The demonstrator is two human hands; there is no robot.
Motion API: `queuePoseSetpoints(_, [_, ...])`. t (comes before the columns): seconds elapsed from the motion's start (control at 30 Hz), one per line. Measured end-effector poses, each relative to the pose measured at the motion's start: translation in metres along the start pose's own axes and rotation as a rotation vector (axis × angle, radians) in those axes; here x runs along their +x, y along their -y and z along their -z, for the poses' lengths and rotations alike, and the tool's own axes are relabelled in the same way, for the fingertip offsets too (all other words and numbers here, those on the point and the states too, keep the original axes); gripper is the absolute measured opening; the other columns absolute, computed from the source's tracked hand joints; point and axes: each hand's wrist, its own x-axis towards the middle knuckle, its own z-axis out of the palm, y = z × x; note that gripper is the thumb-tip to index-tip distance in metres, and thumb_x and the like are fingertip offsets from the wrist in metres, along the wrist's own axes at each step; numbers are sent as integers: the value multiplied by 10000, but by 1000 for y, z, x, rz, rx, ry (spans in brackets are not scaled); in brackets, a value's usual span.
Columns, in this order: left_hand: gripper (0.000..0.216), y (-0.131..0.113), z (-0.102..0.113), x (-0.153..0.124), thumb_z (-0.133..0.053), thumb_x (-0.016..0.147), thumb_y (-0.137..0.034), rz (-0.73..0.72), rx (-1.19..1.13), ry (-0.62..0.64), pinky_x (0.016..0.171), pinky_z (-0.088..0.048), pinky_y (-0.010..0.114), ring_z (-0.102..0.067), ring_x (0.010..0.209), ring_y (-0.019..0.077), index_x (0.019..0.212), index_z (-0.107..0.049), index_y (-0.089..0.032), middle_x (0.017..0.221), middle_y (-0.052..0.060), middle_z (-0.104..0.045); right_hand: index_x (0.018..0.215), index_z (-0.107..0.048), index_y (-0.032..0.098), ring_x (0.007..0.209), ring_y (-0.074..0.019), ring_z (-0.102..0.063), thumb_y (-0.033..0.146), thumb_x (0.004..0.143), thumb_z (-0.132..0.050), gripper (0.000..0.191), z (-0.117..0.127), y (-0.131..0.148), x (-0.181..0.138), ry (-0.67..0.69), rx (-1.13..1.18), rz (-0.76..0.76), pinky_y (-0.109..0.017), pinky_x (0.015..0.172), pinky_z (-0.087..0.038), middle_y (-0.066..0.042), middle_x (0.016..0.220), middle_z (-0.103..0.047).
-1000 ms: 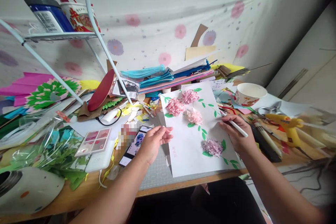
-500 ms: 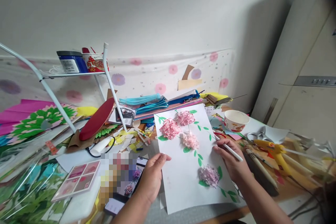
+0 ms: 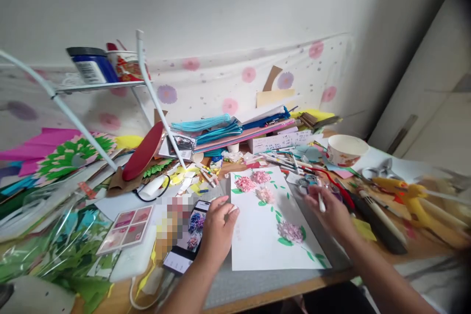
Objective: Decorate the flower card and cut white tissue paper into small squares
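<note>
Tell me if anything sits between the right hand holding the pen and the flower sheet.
Nothing visible does. The right hand with its white pen hovers just off the right edge of the flower sheet, with only bare grey mat between.

White sheet (image 3: 257, 240) with pink flowers (image 3: 246, 184), green leaves (image 3: 284, 242)

The sheet (image 3: 257, 240) lies on the worktop (image 3: 265, 294) near its front edge, with the phone (image 3: 187, 235) just left of it and the left hand (image 3: 217, 230) on its left edge between them. The right hand (image 3: 331, 211), with what seems a pen (image 3: 321, 201) in its grip, is at the sheet's right edge. Behind the sheet lie a paper stack (image 3: 228, 130) and, further right, a bowl (image 3: 346, 149).
</note>
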Motion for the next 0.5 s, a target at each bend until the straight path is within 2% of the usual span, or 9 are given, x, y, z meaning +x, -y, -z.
queuePoseSetpoints(0.07, [238, -12, 2, -7, -634, 759, -435, -61, 94, 27, 991, -371, 387, -519, 1111, 290, 767, -680, -202, 1098, 100, -614, 931, -705, 213, 851, -261, -612, 473, 633, -750, 397, 10, 9, -12, -23, 28, -15, -408, 805, -477, -71, 889, -698])
queuePoseSetpoints(0.13, [213, -26, 0, -14, -603, 801, -410, -84, 135, 167, 823, -453, 335, -595, 850, 228, 772, -673, -212, 844, 55, -650, 1129, -666, 246, 896, -244, -631, 567, 769, -614, 485, 14, 26, -27, 59, 181, -21, -395, 787, -511, -73, 984, -703])
queuePoseSetpoints(0.17, [206, -33, -3, -18, -587, 821, -392, -82, 135, 252, 718, -465, 303, -591, 711, 194, 769, -669, -210, 727, 29, -643, 1145, -668, 243, 857, -233, -641, 579, 809, -565, 486, 13, 36, -36, 147, 338, -29, -384, 742, -531, -77, 955, -709])
queuePoseSetpoints(0.23, [189, -45, -10, -23, -564, 842, -353, -70, 104, 375, 600, -451, 257, -561, 581, 152, 787, -659, -200, 622, -1, -623, 955, -747, 193, 695, -189, -634, 530, 807, -605, 394, 5, 59, -51, 289, 572, -59, -315, 628, -533, -68, 762, -701])
queuePoseSetpoints(0.3, [183, -54, -16, -26, -546, 852, -333, -56, 51, 447, 574, -457, 232, -565, 569, 138, 815, -649, -187, 609, -7, -619, 779, -752, 172, 539, -142, -589, 441, 750, -695, 277, -5, 79, -61, 331, 684, -97, -256, 523, -495, -30, 586, -643])
queuePoseSetpoints(0.4, [204, -58, -21, -27, -539, 861, -351, -44, -13, 511, 572, -472, 217, -567, 573, 126, 843, -640, -175, 624, -3, -625, 651, -678, 179, 477, -128, -567, 321, 677, -762, 167, -17, 97, -66, 349, 734, -137, -238, 467, -464, -5, 563, -625])
queuePoseSetpoints(0.5, [234, -57, -22, -27, -525, 874, -379, -48, -32, 543, 568, -474, 210, -562, 570, 119, 824, -624, -173, 634, 1, -630, 607, -605, 187, 464, -128, -557, 276, 702, -740, 187, -21, 101, -64, 366, 736, -127, -233, 450, -447, 0, 552, -618])
